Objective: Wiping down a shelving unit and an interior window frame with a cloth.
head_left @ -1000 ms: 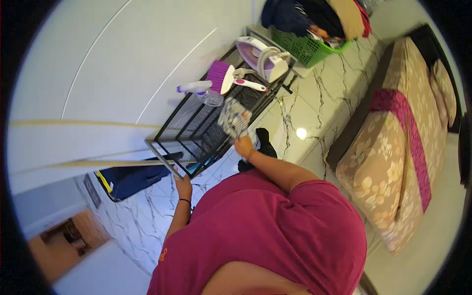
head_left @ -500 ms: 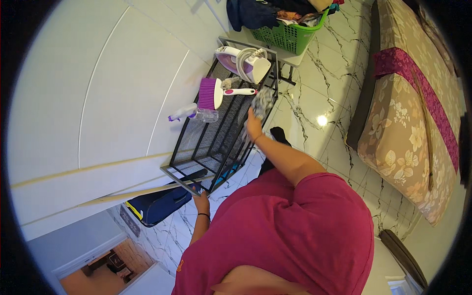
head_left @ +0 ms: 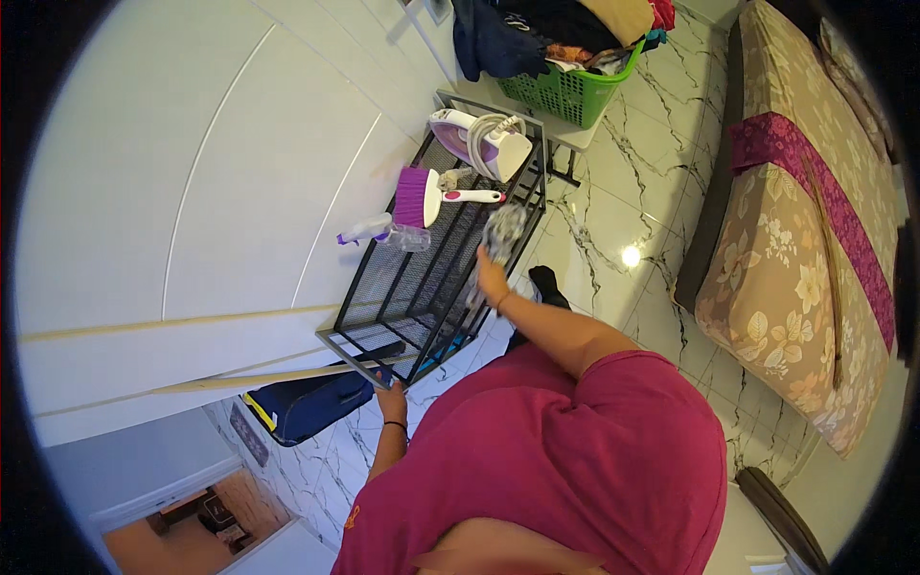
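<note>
My right hand (head_left: 493,275) is closed on a grey-and-white patterned cloth (head_left: 504,230), held over the near long edge of a black metal mesh rack (head_left: 422,287). At the rack's near left corner, my left hand (head_left: 390,391) is closed round the frame. Toward the rack's far end lies a white and purple iron (head_left: 484,142) with its grey cord wound round it. Beside it are a brush (head_left: 417,197) with purple bristles and a white handle, and a clear spray bottle (head_left: 407,238) with a white and purple head. A small beige item (head_left: 450,179) sits by the brush.
A green basket (head_left: 565,96) heaped with clothes stands beyond the rack. To the right is a bed (head_left: 767,278) with a floral cover. A dark blue suitcase (head_left: 311,407) lies near the rack's left end, by the white wall (head_left: 105,192). The floor (head_left: 613,192) is marbled tile.
My right hand and the cloth have shifted slightly toward me along the rack's edge. My left hand keeps hold of the corner. The whole view has shifted a little.
</note>
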Motion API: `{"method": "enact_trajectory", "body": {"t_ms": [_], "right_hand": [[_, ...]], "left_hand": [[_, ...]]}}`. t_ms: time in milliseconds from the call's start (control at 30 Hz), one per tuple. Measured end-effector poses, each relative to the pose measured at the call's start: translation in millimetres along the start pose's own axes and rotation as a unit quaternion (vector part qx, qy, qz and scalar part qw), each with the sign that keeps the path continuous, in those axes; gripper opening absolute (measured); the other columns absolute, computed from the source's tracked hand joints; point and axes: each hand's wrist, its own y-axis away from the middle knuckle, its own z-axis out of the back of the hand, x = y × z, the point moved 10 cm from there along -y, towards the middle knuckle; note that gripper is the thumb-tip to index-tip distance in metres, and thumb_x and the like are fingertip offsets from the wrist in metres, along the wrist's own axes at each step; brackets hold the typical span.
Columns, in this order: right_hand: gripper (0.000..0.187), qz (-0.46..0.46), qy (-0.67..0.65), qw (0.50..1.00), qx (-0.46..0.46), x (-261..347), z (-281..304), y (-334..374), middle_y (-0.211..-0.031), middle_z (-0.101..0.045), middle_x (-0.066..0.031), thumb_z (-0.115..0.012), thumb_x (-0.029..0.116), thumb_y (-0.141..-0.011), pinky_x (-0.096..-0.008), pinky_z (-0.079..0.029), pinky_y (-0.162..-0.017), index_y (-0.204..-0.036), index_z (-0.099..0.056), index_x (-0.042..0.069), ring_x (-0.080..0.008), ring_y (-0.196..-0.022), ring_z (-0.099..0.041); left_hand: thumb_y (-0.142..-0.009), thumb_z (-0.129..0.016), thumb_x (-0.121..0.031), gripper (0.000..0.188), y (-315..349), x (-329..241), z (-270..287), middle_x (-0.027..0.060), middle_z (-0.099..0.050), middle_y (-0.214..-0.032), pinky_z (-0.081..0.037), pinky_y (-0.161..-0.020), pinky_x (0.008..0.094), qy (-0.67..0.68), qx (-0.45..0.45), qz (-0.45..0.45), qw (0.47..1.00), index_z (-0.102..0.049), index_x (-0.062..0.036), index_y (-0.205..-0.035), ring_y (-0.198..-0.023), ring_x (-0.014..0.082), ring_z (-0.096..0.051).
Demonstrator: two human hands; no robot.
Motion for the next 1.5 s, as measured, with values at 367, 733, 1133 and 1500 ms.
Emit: {"method": "enact_trajectory", "body": {"t_ms": [367,733,1133,1500], "right_hand": [[0.07,-0.015,0.026,0.985,0.171,-26.8,-10.6,41.3,-0.123,-0.049,-0.0163,-0.039,0.053,-0.088,-0.0353,-0.034,-0.096,-0.127,-0.037,-0.005,-0.0263,-0.113,-0.045],[0.041,0.081,-0.115,0.946,0.292,190.8,72.0,86.4,-0.108,-0.058,-0.0084,-0.05,0.027,-0.09,-0.03,-0.044,-0.085,-0.112,-0.051,-0.007,-0.0177,-0.096,-0.057],[0.03,0.532,-0.306,0.786,0.079,590.3,63.3,12.2,-0.065,-0.05,0.0028,-0.053,0.034,-0.088,-0.0244,-0.032,-0.046,-0.083,-0.056,0.004,-0.0055,-0.051,-0.037],[0.059,0.818,0.168,0.548,-0.054,718.0,-51.5,81.2,-0.146,-0.008,-0.0146,-0.051,0.017,-0.08,-0.0552,0.004,-0.103,-0.134,-0.03,0.008,-0.0349,-0.134,0.004]], "left_hand": [[-0.074,-0.056,-0.006,0.065,7.0,-30.9,-6.6,0.022,-0.045,-0.121,-0.037,-0.092,0.0332,0.002,-0.027,-0.045,0.999,-0.026,0.0019,-0.131,-0.108,0.0327,-0.048],[-0.07,-0.067,-0.03,0.092,74.9,-167.8,80.0,0.0231,-0.002,-0.144,-0.016,-0.099,0.0607,-0.06,-0.263,-0.015,0.963,-0.012,-0.0108,-0.14,-0.131,0.0419,-0.011],[-0.076,-0.063,-0.023,0.083,25.1,-377.4,139.3,0.0161,-0.001,-0.146,-0.009,-0.1,0.0615,-0.017,-0.418,-0.135,0.898,-0.012,-0.0177,-0.141,-0.134,0.0355,-0.001],[-0.091,-0.04,-0.04,0.058,-12.8,-405.8,113.0,0.0138,-0.01,-0.146,-0.009,-0.1,0.0595,0.041,-0.376,-0.124,0.917,-0.016,-0.0213,-0.141,-0.134,0.0337,-0.009]]}}
